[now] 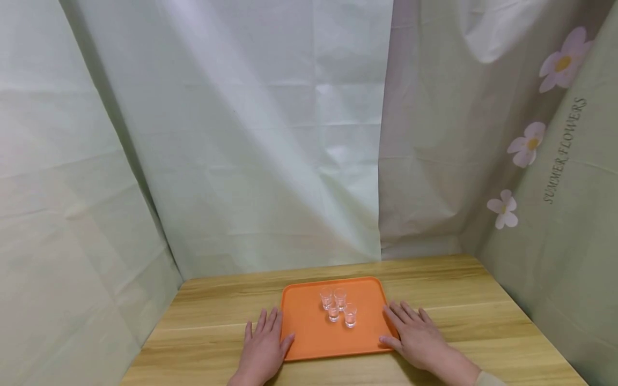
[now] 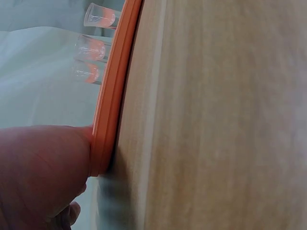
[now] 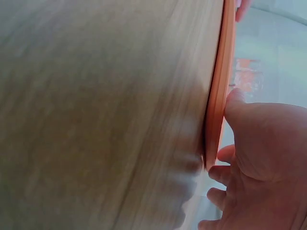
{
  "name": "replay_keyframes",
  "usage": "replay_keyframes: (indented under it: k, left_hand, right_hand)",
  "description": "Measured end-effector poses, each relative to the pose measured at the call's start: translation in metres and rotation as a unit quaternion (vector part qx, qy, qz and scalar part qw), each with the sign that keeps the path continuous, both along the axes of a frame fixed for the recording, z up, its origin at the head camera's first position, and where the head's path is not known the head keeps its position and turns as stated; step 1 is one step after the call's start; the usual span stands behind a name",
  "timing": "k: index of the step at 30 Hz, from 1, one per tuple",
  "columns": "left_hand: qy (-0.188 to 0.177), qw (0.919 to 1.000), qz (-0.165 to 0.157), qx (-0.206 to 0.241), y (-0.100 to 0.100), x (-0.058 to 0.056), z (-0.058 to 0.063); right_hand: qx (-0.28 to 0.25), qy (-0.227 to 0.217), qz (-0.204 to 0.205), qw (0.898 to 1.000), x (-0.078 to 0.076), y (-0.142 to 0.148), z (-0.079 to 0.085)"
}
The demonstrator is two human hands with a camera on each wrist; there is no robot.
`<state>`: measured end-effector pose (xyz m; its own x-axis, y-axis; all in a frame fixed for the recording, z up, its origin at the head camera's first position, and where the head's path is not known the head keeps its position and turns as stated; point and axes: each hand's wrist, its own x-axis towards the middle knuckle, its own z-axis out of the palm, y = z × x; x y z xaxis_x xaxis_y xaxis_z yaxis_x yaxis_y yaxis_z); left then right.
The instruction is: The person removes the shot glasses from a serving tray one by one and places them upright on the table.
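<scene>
An orange tray [image 1: 309, 338] lies flat on the wooden table. Several small clear shot glasses stand upright in a cluster on it, among them a front right glass [image 1: 350, 316] and a back left glass [image 1: 326, 298]. My left hand [image 1: 261, 348] rests at the tray's left edge, fingers straight and the thumb over the rim. At the right edge, my right hand [image 1: 416, 336] lies with fingers spread and its thumb touching the rim. Both wrist views show the tray's side close up; the glasses [image 2: 98, 48] are partly hidden behind its edge in the left one.
Wood-grain tabletop [image 1: 217, 305] surrounds the tray on all sides. A pale green cloth [image 1: 270, 161] hangs behind the table, with more cloth at left and right. Pink flowers [image 1: 526, 143] and lettering are printed on the right-hand cloth.
</scene>
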<state>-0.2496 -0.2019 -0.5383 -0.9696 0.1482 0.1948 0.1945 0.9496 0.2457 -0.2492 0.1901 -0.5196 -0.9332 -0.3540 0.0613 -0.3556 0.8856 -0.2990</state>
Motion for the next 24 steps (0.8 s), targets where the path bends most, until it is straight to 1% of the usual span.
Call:
replay_keyframes:
  k: [8, 15, 20, 24]
  left_hand:
    - [0.014, 0.9999, 0.007, 0.008, -0.0015, 0.0033, -0.0031]
    - [0.024, 0.9995, 0.013, 0.012, -0.0023, 0.007, -0.003]
    - [0.021, 0.9996, 0.011, 0.014, -0.0042, 0.0078, -0.0046]
    - [0.038, 0.999, 0.001, 0.022, -0.0053, 0.0086, -0.0065]
  right_hand:
    - [-0.002, -0.003, 0.0, 1.0, 0.0003, -0.0002, -0.0025]
    - [0.004, -0.006, -0.003, 1.0, 0.0019, -0.0013, -0.0025]
    - [0.002, -0.008, -0.004, 1.0, 0.0043, -0.0027, -0.0018]
    - [0.002, 0.01, 0.002, 1.0, 0.0069, -0.0031, -0.0031]
